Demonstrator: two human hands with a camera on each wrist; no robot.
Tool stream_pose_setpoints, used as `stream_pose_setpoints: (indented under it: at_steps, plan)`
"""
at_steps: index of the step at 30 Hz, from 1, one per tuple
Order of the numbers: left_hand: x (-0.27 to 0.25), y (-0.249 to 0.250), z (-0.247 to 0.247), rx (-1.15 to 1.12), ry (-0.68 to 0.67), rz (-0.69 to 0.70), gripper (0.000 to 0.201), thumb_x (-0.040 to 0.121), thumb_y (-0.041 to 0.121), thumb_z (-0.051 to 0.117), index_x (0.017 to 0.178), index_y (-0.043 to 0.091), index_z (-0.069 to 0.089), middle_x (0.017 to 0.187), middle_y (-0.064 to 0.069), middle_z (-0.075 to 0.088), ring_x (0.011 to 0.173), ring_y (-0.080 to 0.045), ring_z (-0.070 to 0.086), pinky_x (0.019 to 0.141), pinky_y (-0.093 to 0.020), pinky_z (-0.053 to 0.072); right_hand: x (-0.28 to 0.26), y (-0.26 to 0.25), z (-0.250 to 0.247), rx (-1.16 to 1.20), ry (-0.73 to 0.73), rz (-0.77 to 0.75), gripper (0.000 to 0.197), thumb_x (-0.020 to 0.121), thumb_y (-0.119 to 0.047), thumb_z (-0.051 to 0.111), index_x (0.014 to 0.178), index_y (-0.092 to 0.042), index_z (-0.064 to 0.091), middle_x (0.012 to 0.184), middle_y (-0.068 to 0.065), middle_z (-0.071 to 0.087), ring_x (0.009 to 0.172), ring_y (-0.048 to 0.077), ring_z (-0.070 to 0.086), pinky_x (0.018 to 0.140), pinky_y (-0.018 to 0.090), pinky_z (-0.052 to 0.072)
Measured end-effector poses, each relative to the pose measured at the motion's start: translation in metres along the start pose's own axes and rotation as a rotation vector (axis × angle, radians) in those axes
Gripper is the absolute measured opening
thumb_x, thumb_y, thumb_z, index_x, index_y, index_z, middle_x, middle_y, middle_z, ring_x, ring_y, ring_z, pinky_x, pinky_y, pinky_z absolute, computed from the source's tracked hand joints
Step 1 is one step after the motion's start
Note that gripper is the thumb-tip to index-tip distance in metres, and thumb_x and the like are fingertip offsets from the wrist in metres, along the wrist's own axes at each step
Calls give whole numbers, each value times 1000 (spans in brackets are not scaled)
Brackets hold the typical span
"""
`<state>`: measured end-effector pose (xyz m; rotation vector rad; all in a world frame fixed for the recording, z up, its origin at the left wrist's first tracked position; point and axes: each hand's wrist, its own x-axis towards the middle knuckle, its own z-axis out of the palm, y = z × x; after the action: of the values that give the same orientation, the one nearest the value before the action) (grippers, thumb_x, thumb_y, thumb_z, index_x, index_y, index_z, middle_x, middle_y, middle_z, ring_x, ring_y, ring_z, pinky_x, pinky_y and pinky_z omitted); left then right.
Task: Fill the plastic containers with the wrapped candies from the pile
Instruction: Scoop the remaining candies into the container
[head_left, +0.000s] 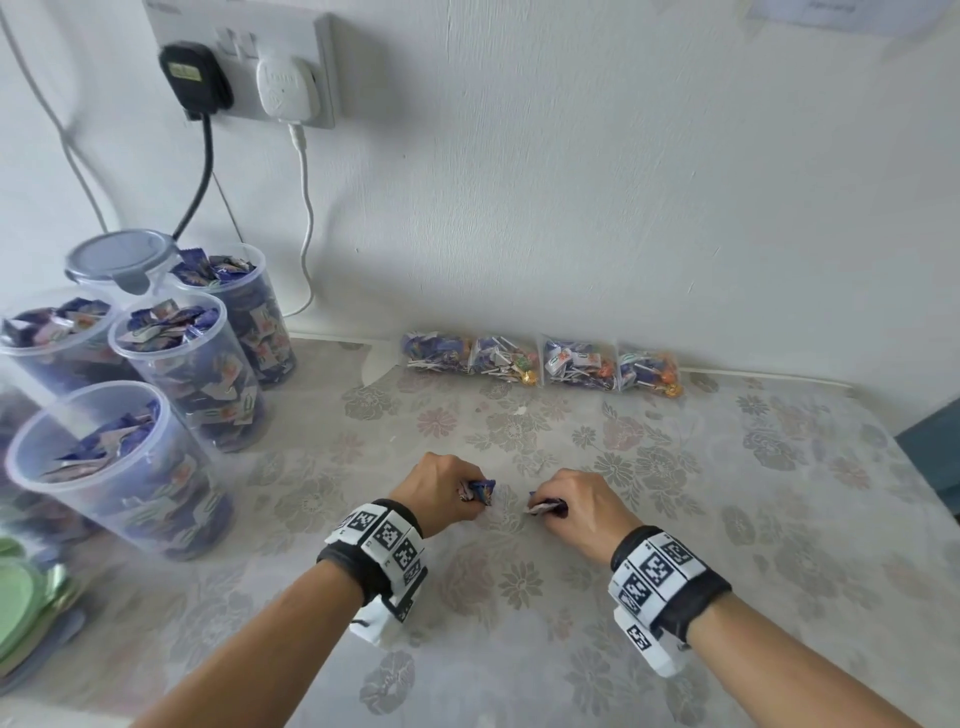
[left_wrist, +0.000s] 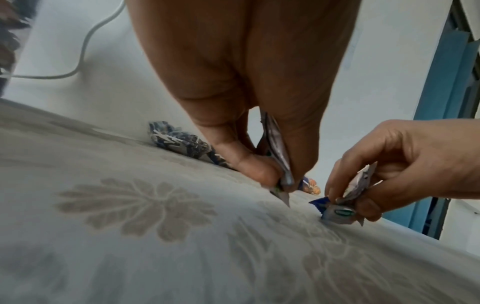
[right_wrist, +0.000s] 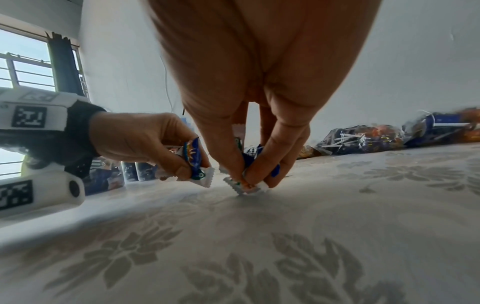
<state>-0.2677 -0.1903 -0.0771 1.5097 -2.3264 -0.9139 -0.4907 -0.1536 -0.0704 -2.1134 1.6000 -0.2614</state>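
Note:
My left hand (head_left: 447, 488) pinches blue and white wrapped candies (head_left: 479, 491) just above the flowered tablecloth (head_left: 519, 597), mid table. Close beside it, my right hand (head_left: 576, 506) pinches more wrapped candies (head_left: 545, 505) with their edges touching the cloth. In the left wrist view the left hand's candies (left_wrist: 278, 156) sit between thumb and fingers. In the right wrist view the right hand's candies (right_wrist: 245, 185) are gripped at the fingertips. Several clear plastic containers (head_left: 119, 467) holding blue candies stand at the left; the nearest is partly filled, and one at the back has a lid (head_left: 122, 257).
Several clear bags of lollipops and candies (head_left: 543, 358) lie along the wall at the back. A black charger cable (head_left: 200, 182) and a white cable (head_left: 307, 218) hang from the wall socket. Green lids (head_left: 23, 608) are stacked at the near left edge.

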Motion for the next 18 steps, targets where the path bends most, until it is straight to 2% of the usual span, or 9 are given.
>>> stream_pose_setpoints:
  at_steps: [4,5,7,8,10,12,14,16,18]
  plan:
    - [-13,2,-20,-19,70,-6,17,83,16,71,99,11,75,87,-8,71,79,-22,64,72,-29,51,10,-9,-6,31,46,-7,24,81,-5,66,98,-18,77,97,2,72,91,14,66,76,6,42]
    - [-18,3,-27,-21,93,-4,18,83,15,71,100,12,75,88,-7,71,79,-21,64,70,-26,51,14,-13,-8,30,50,-17,23,81,-6,67,98,-18,77,97,2,72,91,14,66,74,1,38]
    - [-30,3,-44,-34,150,11,19,84,13,71,102,12,76,88,-6,70,78,-19,61,64,-16,46,22,-23,-12,32,49,-50,22,83,-6,67,99,-17,77,98,1,73,91,14,66,70,-2,35]
    - [-37,4,-54,-37,187,24,19,84,13,71,103,13,76,87,-4,68,76,-17,59,61,-11,42,26,-29,-14,40,49,-69,21,83,-7,67,99,-16,77,98,0,73,90,12,65,70,-2,35]
    - [-54,5,-78,-30,276,56,19,83,14,73,102,16,76,85,1,64,73,-12,56,62,-8,39,34,-45,-19,72,58,-114,19,84,-7,67,98,-16,77,95,-4,72,84,6,63,70,1,38]
    - [-75,5,-104,-26,353,93,20,81,14,76,100,17,77,84,2,66,71,-9,56,64,-13,44,43,-62,-24,122,72,-180,16,83,-8,70,91,-19,77,87,-10,70,76,0,60,70,10,42]
    - [-95,2,-130,-11,426,126,19,78,15,78,97,18,78,81,3,68,70,-10,58,66,-16,45,54,-82,-30,162,72,-246,16,82,-10,73,88,-24,77,83,-13,70,78,2,62,71,19,48]
    - [-115,-4,-156,16,511,127,19,76,21,76,95,19,78,78,3,68,67,-10,59,66,-19,47,64,-106,-35,191,74,-315,17,81,-12,74,90,-27,77,83,-16,69,81,3,63,72,19,50]
    - [-135,-14,-179,55,599,90,20,75,24,76,95,20,78,78,3,69,69,-9,60,68,-18,47,76,-133,-41,232,71,-378,17,82,-12,75,92,-26,77,84,-13,69,81,4,63,73,18,50]
